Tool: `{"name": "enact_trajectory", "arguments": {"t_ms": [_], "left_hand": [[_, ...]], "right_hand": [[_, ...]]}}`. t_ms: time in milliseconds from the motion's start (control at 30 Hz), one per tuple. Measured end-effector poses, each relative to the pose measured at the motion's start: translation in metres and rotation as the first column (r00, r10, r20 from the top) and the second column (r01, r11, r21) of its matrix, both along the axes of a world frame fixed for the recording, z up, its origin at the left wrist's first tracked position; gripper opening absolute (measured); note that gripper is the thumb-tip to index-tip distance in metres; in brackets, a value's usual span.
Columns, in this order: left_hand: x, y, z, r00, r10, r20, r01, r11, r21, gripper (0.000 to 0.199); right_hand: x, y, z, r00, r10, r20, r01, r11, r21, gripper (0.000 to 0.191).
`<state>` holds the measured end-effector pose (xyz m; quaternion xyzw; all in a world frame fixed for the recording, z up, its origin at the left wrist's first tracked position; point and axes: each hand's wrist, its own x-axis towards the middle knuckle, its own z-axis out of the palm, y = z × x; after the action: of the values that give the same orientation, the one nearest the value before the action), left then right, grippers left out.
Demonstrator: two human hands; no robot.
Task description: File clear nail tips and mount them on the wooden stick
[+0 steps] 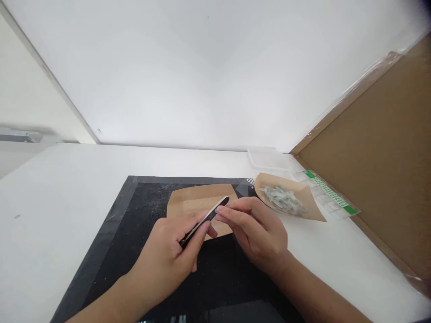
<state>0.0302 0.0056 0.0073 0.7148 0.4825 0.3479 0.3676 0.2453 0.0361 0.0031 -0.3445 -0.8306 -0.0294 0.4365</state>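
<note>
A nail file [212, 215], dark-faced with a pale edge, slants up to the right in my left hand [166, 249], which is closed around its lower part. My right hand [259, 231] is closed in a pinch at the file's upper end. Between its fingertips a small clear piece [218, 209] touches or almost touches the file; the fingers cover most of it. Beneath both hands lies a brown paper sheet [188, 196] with curled edges, on a black mat [131, 237].
Right of my hands, another curled brown paper [314, 210] holds a heap of clear slivers [284, 199]. Beyond it are a clear plastic tray with a green strip [332, 195] and a translucent lid or box [269, 159]. A cardboard panel [377, 161] bounds the right; a white wall [188, 80] stands behind.
</note>
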Motion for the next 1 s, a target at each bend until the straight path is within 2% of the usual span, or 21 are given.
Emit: {"name": "enact_trajectory", "arguments": {"t_ms": [167, 300, 367, 467, 567, 733, 1000], "left_hand": [[0.001, 0.002, 0.0, 0.999, 0.0, -0.034, 0.001, 1.0, 0.031, 0.029], [-0.001, 0.003, -0.002, 0.998, 0.004, -0.069, 0.007, 0.986, 0.164, 0.024], [-0.002, 0.003, -0.004, 0.997, 0.009, -0.073, 0.01, 0.97, 0.245, 0.025], [-0.003, 0.002, -0.005, 0.998, 0.011, -0.063, 0.009, 0.952, 0.307, 0.029], [-0.003, 0.002, -0.005, 0.998, 0.016, -0.06, 0.003, 0.95, 0.313, 0.028], [-0.001, 0.004, -0.005, 0.997, 0.022, -0.075, 0.001, 0.955, 0.295, 0.021], [0.004, 0.002, -0.004, 0.994, 0.071, -0.079, -0.042, 0.947, 0.318, 0.027]], "right_hand": [[0.0, 0.008, -0.007, 0.995, -0.001, 0.098, -0.005, 0.998, 0.061, 0.013], [-0.001, 0.012, -0.014, 0.989, -0.042, 0.143, 0.029, 0.996, 0.09, 0.006], [-0.002, 0.01, -0.015, 0.991, -0.054, 0.125, 0.045, 0.997, 0.069, 0.005], [-0.002, 0.007, -0.014, 0.999, -0.012, 0.053, 0.014, 0.999, -0.05, 0.006], [0.001, 0.007, -0.014, 0.999, 0.039, -0.011, -0.04, 0.991, -0.127, 0.01], [-0.002, 0.007, -0.017, 0.998, 0.044, -0.034, -0.048, 0.989, -0.141, 0.013], [-0.015, 0.005, -0.014, 0.99, 0.033, -0.137, -0.06, 0.978, -0.199, 0.013]]}}
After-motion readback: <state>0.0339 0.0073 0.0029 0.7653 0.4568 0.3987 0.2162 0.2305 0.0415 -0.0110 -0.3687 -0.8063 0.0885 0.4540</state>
